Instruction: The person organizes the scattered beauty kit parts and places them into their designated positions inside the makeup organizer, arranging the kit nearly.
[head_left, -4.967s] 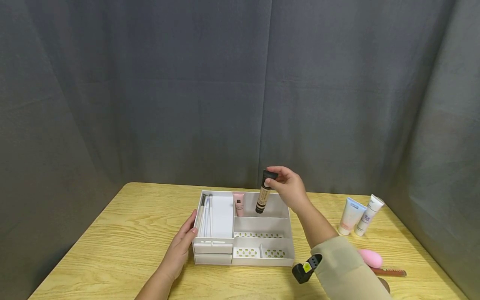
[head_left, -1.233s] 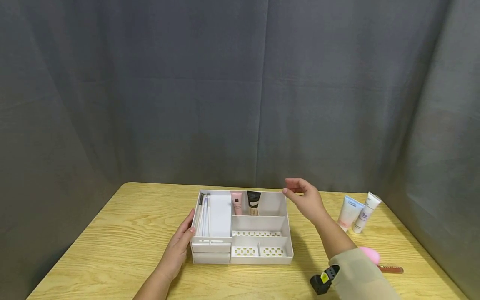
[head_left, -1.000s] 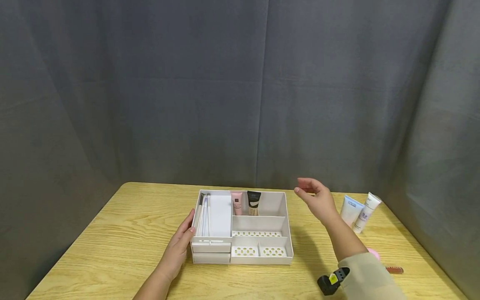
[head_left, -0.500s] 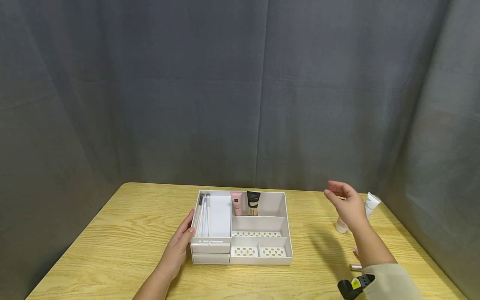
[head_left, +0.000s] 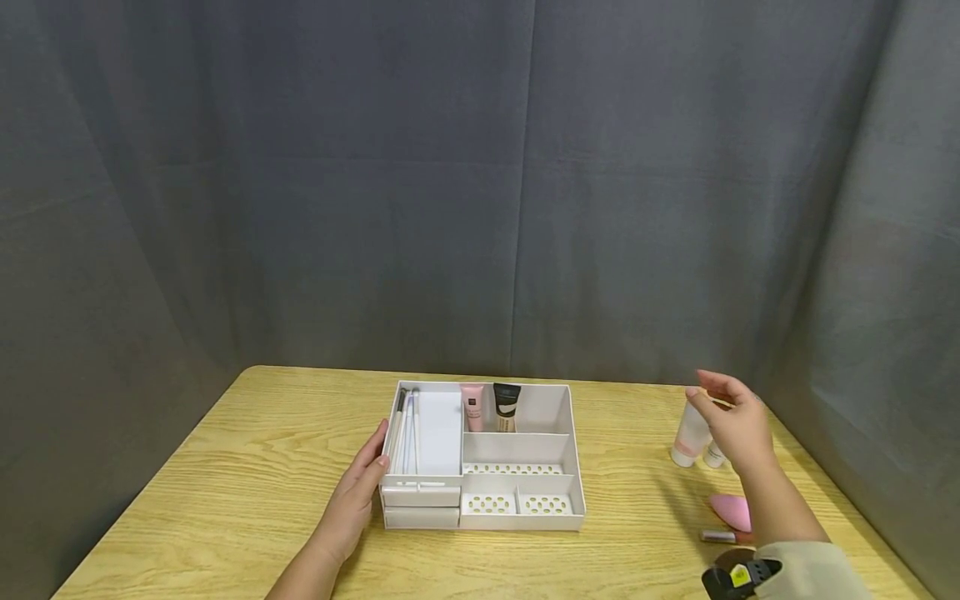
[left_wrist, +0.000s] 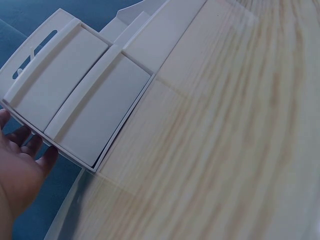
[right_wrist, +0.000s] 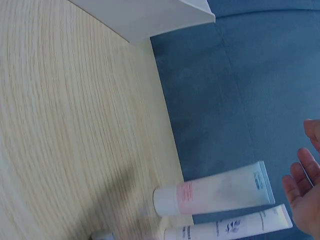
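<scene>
My left hand [head_left: 356, 492] rests against the left side of a white cosmetics organizer [head_left: 521, 522]; the left wrist view shows its fingertips touching the side wall beside two drawers [left_wrist: 100, 100]. Inside the organizer, slim makeup brushes [head_left: 408, 429] lie at left, and a pink tube [head_left: 473, 408] and a black-capped tube [head_left: 507, 408] stand in the back compartment. At right, my right hand [head_left: 738, 425] holds nothing, its fingers loosely bent near the tops of a blue-and-pink squeeze tube [right_wrist: 220, 192] and a slim white tube [right_wrist: 235, 225]. A gap separates hand and tubes in the right wrist view.
A pink makeup sponge [head_left: 729, 511] and a small tube with a silvery end [head_left: 717, 537] lie nearer me on the wooden table [head_left: 247, 467], partly behind my right forearm. A grey curtain [head_left: 375, 208] hangs behind the table.
The black-capped tube, earlier in my right hand, now stands in the organizer's back compartment. My right hand has since moved right to the standing tubes. My left hand stays at the organizer.
</scene>
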